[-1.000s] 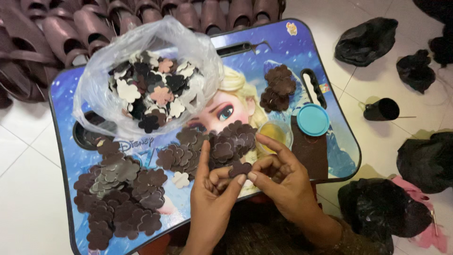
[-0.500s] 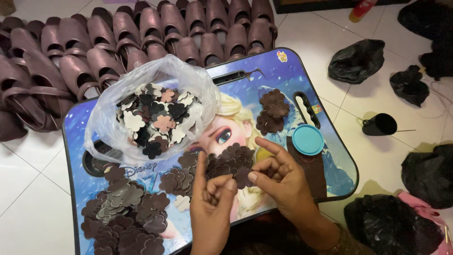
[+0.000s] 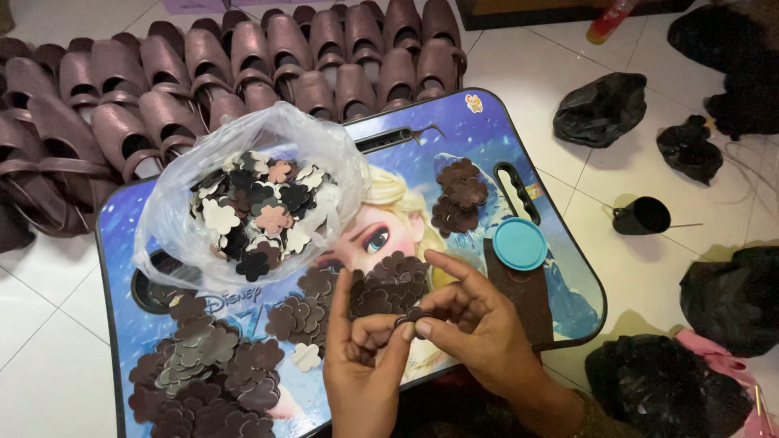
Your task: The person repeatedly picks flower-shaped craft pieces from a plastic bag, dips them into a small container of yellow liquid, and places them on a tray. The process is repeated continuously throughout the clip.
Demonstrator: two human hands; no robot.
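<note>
**Two hands pinch one dark flower cutout over a lap tray**

Both hands meet at about 6 o'clock in the view. The left hand (image 3: 365, 369) has its thumb raised and its fingers curled inward, and the right hand (image 3: 475, 324) comes in from 5 o'clock with index finger stretched out. Between their fingertips they pinch a small dark flower cutout (image 3: 411, 316); it is mostly covered, so which fingers actually grip it is hard to tell.

The hands hover over a blue cartoon-printed lap tray (image 3: 560, 284). Just at 12 o'clock from the fingertips lies a heap of brown flower cutouts (image 3: 389, 280). A bigger spread of brown cutouts (image 3: 203, 373) fills the tray's 8 o'clock corner. At 10 o'clock sits a clear plastic bag (image 3: 260, 195), open and full of mixed dark, cream and pinkish flowers. A small brown stack (image 3: 458, 195) lies at 1 o'clock, with a round teal lid (image 3: 520, 243) at 2 o'clock from the hands.

Beyond the tray, rows of brown shoes (image 3: 243, 65) cover the floor from 10 to 12 o'clock. Black plastic bags (image 3: 600, 109) lie on the white tiles toward 2 o'clock.
</note>
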